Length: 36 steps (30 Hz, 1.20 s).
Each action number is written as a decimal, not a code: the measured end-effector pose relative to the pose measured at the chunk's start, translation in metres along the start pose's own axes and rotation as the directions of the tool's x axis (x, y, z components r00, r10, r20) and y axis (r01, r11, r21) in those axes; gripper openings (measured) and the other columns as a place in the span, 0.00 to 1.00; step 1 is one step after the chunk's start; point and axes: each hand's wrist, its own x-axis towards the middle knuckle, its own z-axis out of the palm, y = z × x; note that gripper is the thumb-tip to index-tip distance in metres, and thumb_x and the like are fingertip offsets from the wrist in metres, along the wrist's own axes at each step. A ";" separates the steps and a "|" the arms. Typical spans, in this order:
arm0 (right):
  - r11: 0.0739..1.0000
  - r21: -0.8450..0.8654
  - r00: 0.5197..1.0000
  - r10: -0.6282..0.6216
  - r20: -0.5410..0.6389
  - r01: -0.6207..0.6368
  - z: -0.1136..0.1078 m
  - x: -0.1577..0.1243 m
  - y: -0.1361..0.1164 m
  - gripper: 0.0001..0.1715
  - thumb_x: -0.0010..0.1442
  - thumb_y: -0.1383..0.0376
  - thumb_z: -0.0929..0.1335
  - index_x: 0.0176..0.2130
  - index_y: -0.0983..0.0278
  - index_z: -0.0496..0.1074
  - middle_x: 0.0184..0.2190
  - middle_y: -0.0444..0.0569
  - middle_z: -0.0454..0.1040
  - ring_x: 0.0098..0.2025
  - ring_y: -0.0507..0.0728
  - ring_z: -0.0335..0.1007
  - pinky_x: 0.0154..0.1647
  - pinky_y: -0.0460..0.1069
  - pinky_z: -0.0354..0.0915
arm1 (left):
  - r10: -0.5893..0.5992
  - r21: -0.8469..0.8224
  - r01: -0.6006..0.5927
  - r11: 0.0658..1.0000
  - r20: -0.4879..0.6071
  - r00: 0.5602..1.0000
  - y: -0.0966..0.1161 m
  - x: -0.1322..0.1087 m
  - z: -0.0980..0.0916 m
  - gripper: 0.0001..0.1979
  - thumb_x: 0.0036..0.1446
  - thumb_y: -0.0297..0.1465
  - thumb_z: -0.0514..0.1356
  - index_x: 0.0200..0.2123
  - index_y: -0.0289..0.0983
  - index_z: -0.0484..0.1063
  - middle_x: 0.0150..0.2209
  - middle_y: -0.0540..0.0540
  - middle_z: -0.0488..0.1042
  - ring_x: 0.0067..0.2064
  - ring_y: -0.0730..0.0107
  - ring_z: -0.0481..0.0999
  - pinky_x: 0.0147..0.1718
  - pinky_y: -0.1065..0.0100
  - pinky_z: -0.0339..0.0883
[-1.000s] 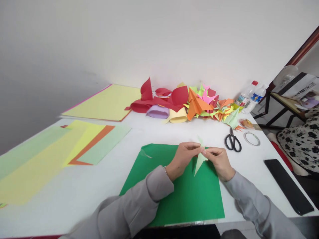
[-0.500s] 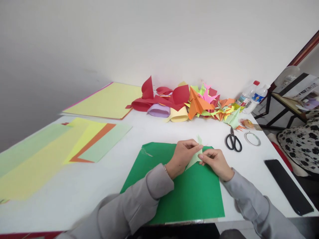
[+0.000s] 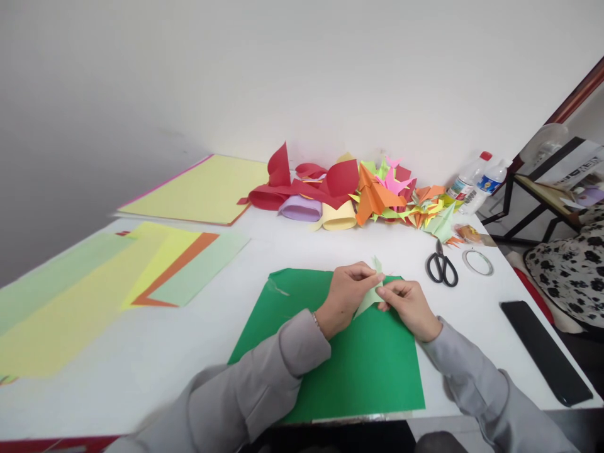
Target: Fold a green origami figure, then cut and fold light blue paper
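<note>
Both of my hands pinch a small pale green folded paper piece [image 3: 372, 290] just above a dark green sheet [image 3: 349, 365] lying on the white table [image 3: 226, 289]. My left hand [image 3: 346, 294] grips the piece from the left with its fingers curled over the top. From the right, my right hand [image 3: 409, 303] pinches its lower edge between thumb and fingers. One pointed tip of the piece sticks up between the two hands. Grey sleeves cover both forearms.
Black scissors [image 3: 441, 267] and a tape ring [image 3: 477, 262] lie right of my hands, a black flat case [image 3: 545, 351] nearer the right edge. A heap of coloured folded papers [image 3: 358, 192] and two bottles [image 3: 474, 179] sit by the wall. Coloured sheets [image 3: 94, 283] spread at left.
The lower point of the pale green piece, hanging down a second ago, has been folded or turned up toward my left hand. Both hands stayed in nearly the same place.
</note>
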 end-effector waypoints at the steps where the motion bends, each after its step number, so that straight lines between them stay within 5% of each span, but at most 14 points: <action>1: 1.000 -0.012 1.000 -0.005 -0.006 0.005 0.000 0.000 0.000 0.25 0.47 0.45 0.73 0.23 0.64 0.75 0.17 0.45 0.75 0.19 0.51 0.66 0.24 0.47 0.63 | 0.001 0.000 -0.001 1.000 -0.002 1.000 -0.001 0.000 0.000 0.11 0.36 0.33 0.70 0.14 0.35 0.72 0.19 0.51 0.68 0.26 0.74 0.64 0.28 0.69 0.59; 9: 0.999 -0.008 0.999 -0.045 -0.029 0.045 -0.003 0.001 0.003 0.26 0.48 0.43 0.72 0.23 0.64 0.73 0.16 0.44 0.74 0.19 0.51 0.67 0.25 0.47 0.63 | -0.157 0.001 0.158 0.987 0.089 0.984 -0.010 0.002 -0.003 0.21 0.44 0.47 0.66 0.19 0.33 0.74 0.17 0.52 0.65 0.22 0.75 0.61 0.22 0.70 0.56; 14: 0.999 0.028 1.000 -0.022 -0.021 0.023 -0.002 0.001 0.005 0.26 0.47 0.43 0.73 0.23 0.64 0.73 0.16 0.43 0.73 0.21 0.53 0.70 0.26 0.47 0.65 | 0.009 0.098 -0.017 0.995 0.082 0.997 -0.006 0.000 -0.002 0.13 0.45 0.37 0.66 0.18 0.34 0.75 0.21 0.50 0.70 0.27 0.72 0.65 0.29 0.69 0.60; 20: 1.000 0.026 1.000 -0.005 -0.002 0.005 -0.001 0.001 0.007 0.25 0.44 0.45 0.74 0.24 0.63 0.73 0.16 0.42 0.71 0.22 0.54 0.71 0.26 0.48 0.65 | 0.040 0.117 -0.046 0.992 0.050 0.998 -0.006 0.000 -0.001 0.09 0.43 0.33 0.65 0.17 0.35 0.75 0.20 0.49 0.71 0.26 0.71 0.66 0.28 0.69 0.59; 31: 0.996 -0.055 0.997 -0.069 -0.034 0.068 -0.004 0.002 0.004 0.25 0.50 0.44 0.71 0.23 0.64 0.74 0.18 0.45 0.74 0.21 0.53 0.67 0.26 0.48 0.64 | -0.001 0.100 -0.007 0.995 0.089 0.996 -0.006 0.002 -0.002 0.12 0.41 0.38 0.68 0.18 0.35 0.75 0.20 0.51 0.69 0.26 0.72 0.64 0.28 0.69 0.58; 36: 0.998 0.027 0.987 -0.060 -0.146 0.065 -0.007 0.004 0.005 0.22 0.50 0.48 0.73 0.25 0.64 0.76 0.18 0.45 0.74 0.21 0.52 0.67 0.26 0.48 0.66 | -0.114 0.160 0.099 0.982 0.084 0.990 -0.008 0.003 -0.003 0.20 0.45 0.45 0.65 0.16 0.35 0.70 0.15 0.54 0.61 0.21 0.77 0.55 0.21 0.71 0.49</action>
